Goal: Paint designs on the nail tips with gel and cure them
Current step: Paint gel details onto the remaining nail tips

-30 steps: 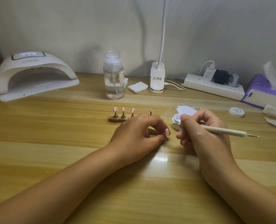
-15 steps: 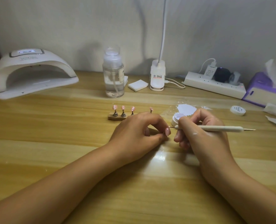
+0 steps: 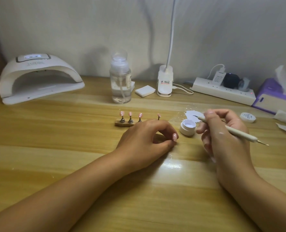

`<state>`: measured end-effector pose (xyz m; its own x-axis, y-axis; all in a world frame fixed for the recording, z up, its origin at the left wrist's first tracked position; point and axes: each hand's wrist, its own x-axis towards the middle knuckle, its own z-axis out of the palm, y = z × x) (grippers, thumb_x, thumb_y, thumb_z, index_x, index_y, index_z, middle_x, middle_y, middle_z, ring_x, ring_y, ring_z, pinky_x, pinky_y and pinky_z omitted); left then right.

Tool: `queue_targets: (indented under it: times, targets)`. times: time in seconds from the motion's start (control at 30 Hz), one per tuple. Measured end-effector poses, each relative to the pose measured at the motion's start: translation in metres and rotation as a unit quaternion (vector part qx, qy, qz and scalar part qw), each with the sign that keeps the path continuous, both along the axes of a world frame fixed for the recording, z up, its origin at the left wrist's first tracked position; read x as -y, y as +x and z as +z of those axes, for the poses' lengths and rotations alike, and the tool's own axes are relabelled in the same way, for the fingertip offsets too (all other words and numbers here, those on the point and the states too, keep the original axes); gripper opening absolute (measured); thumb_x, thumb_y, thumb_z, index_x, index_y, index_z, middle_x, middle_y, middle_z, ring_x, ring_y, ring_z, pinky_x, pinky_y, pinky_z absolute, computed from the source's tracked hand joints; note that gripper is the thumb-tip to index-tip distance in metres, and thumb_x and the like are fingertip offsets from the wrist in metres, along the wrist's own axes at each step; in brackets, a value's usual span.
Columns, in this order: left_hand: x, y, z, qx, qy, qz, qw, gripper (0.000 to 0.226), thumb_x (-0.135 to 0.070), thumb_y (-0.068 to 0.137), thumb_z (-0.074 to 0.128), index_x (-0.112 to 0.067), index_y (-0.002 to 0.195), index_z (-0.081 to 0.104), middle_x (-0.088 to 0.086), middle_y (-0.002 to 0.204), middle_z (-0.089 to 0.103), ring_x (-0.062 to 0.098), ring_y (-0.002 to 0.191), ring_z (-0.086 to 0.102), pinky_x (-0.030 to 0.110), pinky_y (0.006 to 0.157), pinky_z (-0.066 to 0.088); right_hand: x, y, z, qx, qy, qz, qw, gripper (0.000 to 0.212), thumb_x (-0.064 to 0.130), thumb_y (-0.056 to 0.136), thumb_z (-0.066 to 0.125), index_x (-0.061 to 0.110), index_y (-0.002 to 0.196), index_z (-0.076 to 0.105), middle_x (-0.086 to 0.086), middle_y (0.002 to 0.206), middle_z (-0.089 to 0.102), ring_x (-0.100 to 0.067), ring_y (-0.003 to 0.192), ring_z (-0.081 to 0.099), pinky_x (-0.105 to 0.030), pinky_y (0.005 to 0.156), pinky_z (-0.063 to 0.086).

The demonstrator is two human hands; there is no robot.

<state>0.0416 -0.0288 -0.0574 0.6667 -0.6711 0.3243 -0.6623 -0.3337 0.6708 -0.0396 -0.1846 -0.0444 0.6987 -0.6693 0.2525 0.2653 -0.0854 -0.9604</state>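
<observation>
The left hand (image 3: 147,139) rests on the worktop (image 3: 55,148), its grip pinching a pink nail tip (image 3: 174,136) between thumb and forefinger. Just right of that grip stands the open gel jar (image 3: 187,127). The right hand (image 3: 222,136) has its grip closed round a dotting pen (image 3: 239,133), whose fine front end seems to touch the white gel smear (image 3: 191,114) beyond the jar. Behind the left grip, a wooden holder (image 3: 122,124) carries mounted tips (image 3: 130,113). The curing lamp (image 3: 38,77) sits far to its left.

l hand (image 3: 144,139) curled, pinching nail tip (image 3: 174,136); r hand (image 3: 222,136) grips pen (image 3: 239,133), forearms fwd.
</observation>
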Motion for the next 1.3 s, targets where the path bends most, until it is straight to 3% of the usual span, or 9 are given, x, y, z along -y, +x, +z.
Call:
queue_targets:
  times: [0.17,0.27,0.4,0.57,0.73,0.9,1.13,1.2,1.3]
  targets:
    - [0.000,0.001,-0.001,-0.002,0.010,0.011,1.000,0.004,-0.035,0.083,0.070,-0.038,0.084,0.068,-0.032,0.081,0.058,0.000,0.058,0.052,0.026,0.061,0.039,0.007,0.002,-0.006,-0.045,0.005,-0.018,0.999,0.028,0.022,0.090,0.068,0.022,0.075,0.044,-0.001,0.055,0.064,-0.006,0.037,0.040,-0.015,0.033,0.028]
    - [0.000,0.001,-0.002,-0.001,0.009,0.009,1.000,0.005,-0.036,0.082,0.070,-0.040,0.083,0.067,-0.031,0.082,0.058,0.000,0.059,0.053,0.025,0.062,0.038,0.009,0.004,-0.008,-0.075,-0.019,-0.032,0.996,0.024,0.031,0.079,0.066,0.025,0.071,0.044,-0.001,0.057,0.059,-0.010,0.043,0.042,-0.025,0.046,0.032]
    - [-0.001,0.001,-0.001,0.005,0.010,0.007,1.000,0.005,-0.037,0.083,0.070,-0.040,0.084,0.067,-0.034,0.082,0.057,0.000,0.059,0.052,0.027,0.063,0.042,0.012,0.007,-0.013,-0.106,-0.051,-0.025,0.993,0.029,0.033,0.087,0.070,0.024,0.075,0.046,-0.008,0.069,0.057,-0.020,0.057,0.042,-0.036,0.058,0.032]
    - [0.000,0.002,-0.002,0.011,0.008,0.005,1.000,0.004,-0.037,0.082,0.070,-0.040,0.085,0.068,-0.036,0.081,0.056,-0.001,0.059,0.052,0.028,0.065,0.046,0.011,0.008,-0.014,-0.112,-0.086,-0.012,0.990,0.030,0.033,0.090,0.072,0.024,0.075,0.047,-0.003,0.061,0.064,-0.016,0.052,0.048,-0.033,0.058,0.033]
    - [-0.001,0.002,-0.003,0.010,0.008,0.003,1.000,0.004,-0.037,0.082,0.070,-0.040,0.085,0.068,-0.032,0.081,0.057,0.000,0.059,0.052,0.029,0.066,0.047,0.008,0.005,-0.014,-0.101,-0.135,-0.019,0.985,0.029,0.037,0.093,0.068,0.029,0.076,0.046,-0.008,0.070,0.066,-0.020,0.056,0.051,-0.037,0.060,0.037]
    - [-0.001,0.003,-0.003,0.011,0.006,-0.001,1.000,0.003,-0.038,0.082,0.070,-0.038,0.086,0.068,-0.033,0.080,0.056,0.002,0.058,0.052,0.027,0.063,0.042,-0.005,-0.003,-0.006,-0.040,-0.239,-0.030,0.970,0.020,0.034,0.099,0.059,0.029,0.087,0.045,0.009,0.067,0.065,-0.007,0.047,0.058,-0.017,0.045,0.041]
    - [-0.001,0.004,-0.003,-0.001,0.006,-0.005,1.000,0.004,-0.035,0.083,0.071,-0.038,0.085,0.069,-0.032,0.081,0.057,0.002,0.057,0.050,0.026,0.062,0.040,-0.010,-0.008,-0.002,0.015,-0.352,-0.049,0.935,0.011,0.017,0.101,0.058,0.017,0.103,0.048,0.013,0.081,0.056,-0.004,0.078,0.058,-0.015,0.064,0.042]
    - [-0.001,0.004,-0.003,-0.003,0.005,-0.006,1.000,0.003,-0.034,0.083,0.072,-0.036,0.085,0.070,-0.032,0.080,0.057,0.002,0.056,0.050,0.026,0.061,0.039,-0.006,-0.007,-0.004,0.001,-0.339,-0.055,0.939,0.009,0.016,0.102,0.056,0.015,0.104,0.047,0.012,0.083,0.052,-0.004,0.076,0.055,-0.018,0.065,0.041]
    - [-0.001,0.004,-0.002,-0.006,0.003,-0.007,1.000,0.002,-0.034,0.084,0.071,-0.036,0.085,0.071,-0.028,0.079,0.058,0.002,0.055,0.049,0.026,0.060,0.037,0.007,-0.004,-0.005,-0.014,-0.229,-0.085,0.970,0.011,0.013,0.102,0.054,0.012,0.107,0.044,0.012,0.084,0.048,0.010,0.071,0.051,-0.008,0.064,0.037]
